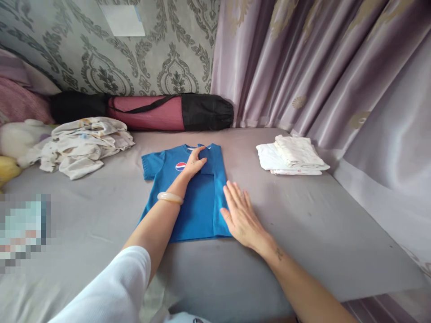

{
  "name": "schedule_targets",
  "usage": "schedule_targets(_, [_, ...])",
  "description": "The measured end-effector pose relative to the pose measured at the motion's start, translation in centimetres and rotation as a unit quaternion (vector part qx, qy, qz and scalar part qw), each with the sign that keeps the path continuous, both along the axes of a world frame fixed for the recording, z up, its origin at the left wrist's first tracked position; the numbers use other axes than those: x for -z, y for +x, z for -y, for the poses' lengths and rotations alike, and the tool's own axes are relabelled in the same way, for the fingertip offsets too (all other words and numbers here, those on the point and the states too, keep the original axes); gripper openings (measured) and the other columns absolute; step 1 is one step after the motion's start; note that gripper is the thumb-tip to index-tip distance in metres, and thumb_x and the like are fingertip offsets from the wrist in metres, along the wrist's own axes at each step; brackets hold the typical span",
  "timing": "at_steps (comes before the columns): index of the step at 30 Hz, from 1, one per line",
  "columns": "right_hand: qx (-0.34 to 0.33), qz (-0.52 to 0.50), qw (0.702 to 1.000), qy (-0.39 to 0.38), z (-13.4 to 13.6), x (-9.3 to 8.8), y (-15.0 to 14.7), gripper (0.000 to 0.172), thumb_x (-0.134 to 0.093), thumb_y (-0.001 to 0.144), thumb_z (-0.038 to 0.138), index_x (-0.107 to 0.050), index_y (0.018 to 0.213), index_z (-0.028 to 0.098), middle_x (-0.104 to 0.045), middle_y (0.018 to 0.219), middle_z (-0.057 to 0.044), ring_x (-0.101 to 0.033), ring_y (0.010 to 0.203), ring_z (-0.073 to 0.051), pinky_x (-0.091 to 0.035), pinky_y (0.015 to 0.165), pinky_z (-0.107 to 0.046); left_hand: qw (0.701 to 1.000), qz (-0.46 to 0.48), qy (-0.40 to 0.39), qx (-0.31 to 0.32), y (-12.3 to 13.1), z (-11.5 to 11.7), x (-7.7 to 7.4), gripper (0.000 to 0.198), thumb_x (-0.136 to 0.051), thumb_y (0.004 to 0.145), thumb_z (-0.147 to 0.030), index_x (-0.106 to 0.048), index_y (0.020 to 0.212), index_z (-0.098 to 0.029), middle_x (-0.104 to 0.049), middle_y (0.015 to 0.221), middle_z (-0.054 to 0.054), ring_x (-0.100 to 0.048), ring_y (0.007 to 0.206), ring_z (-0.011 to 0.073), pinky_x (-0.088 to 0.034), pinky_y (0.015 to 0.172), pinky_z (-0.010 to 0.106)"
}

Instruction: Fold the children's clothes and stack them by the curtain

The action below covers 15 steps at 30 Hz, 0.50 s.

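A blue T-shirt (193,206) with a small round red, white and blue logo lies flat on the grey sheet, its right side folded inward over the front. My left hand (195,163) rests on the shirt just below the collar, thumb and fingers apart. A pale bangle (170,198) circles my left wrist. At the shirt's folded right edge lies my right hand (240,215), flat with fingers stretched out, the thumb and fingertips at the cloth. The shirt's left sleeve is spread outward.
Folded white clothes (292,156) are stacked at the right, near the curtain (269,58). A crumpled patterned cloth (84,146) and plush toys (20,137) lie at the left. Along the wall stretches a pink and black rolled bag (148,112). The grey sheet (303,233) covers the surface.
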State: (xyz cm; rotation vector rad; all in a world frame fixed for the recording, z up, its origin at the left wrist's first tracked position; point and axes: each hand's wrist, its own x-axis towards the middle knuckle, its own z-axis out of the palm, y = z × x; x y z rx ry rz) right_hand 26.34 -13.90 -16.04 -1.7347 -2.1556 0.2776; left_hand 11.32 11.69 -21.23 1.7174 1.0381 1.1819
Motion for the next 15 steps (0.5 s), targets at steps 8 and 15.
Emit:
schedule_targets(8, [-0.029, 0.011, 0.994, -0.109, -0.4, -0.4, 0.1, 0.062, -0.013, 0.101, 0.047, -0.019, 0.154, 0.016, -0.015, 0.161, -0.007, -0.01, 0.148, -0.019, -0.013, 0.121, -0.046, 0.998, -0.007, -0.053, -0.04, -0.1, 0.7, -0.7, 0.051, -0.063, 0.073, -0.02, -0.06, 0.123, -0.016, -0.062, 0.09, 0.004, -0.058, 0.08, 0.017, -0.05, 0.078, 0.03])
schedule_targets(15, [0.007, 0.05, 0.999, -0.01, -6.2, -0.7, -0.8, 0.066, -0.021, 0.1, 0.046, -0.011, 0.155, 0.012, -0.01, 0.161, -0.012, -0.004, 0.149, -0.024, -0.006, 0.12, -0.05, 0.995, -0.053, 0.016, -0.079, 0.0, 0.6, -0.9, 0.037, -0.062, 0.077, -0.021, -0.064, 0.113, -0.016, -0.064, 0.113, 0.009, -0.059, 0.096, 0.0215, -0.047, 0.087, 0.033])
